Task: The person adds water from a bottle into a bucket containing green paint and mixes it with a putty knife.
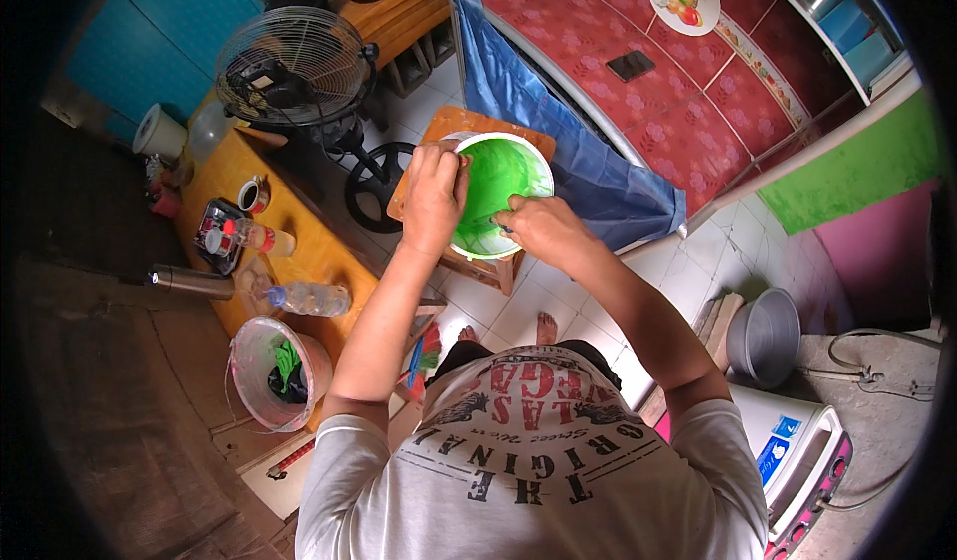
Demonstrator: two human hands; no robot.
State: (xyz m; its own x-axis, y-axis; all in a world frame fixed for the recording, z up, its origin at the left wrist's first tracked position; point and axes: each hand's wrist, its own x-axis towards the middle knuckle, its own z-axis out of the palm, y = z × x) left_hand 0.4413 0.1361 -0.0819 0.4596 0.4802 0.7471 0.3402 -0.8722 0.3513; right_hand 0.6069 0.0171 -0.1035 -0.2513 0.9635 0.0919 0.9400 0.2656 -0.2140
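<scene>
A white round tub (547, 183) stands on a brown wooden stool (495, 124) in front of me. Smooth bright green mixture (495, 173) coats its inside. My left hand (434, 196) is closed over the tub's left rim, thumb toward the inside. Over the near right side of the tub is my right hand (543, 229), its fingers curled round something reaching into the green. Only a small dark bit of that thing shows, so its kind cannot be made out.
To the left, a yellow wooden table (299, 286) holds bottles (317, 299) and a cup (254, 195). A pail (261, 373) sits near it. A standing fan (294, 66) is beyond. Ahead right is a red tiled counter (638, 111) with a blue curtain (608, 176); a grey basin (766, 336) is at right.
</scene>
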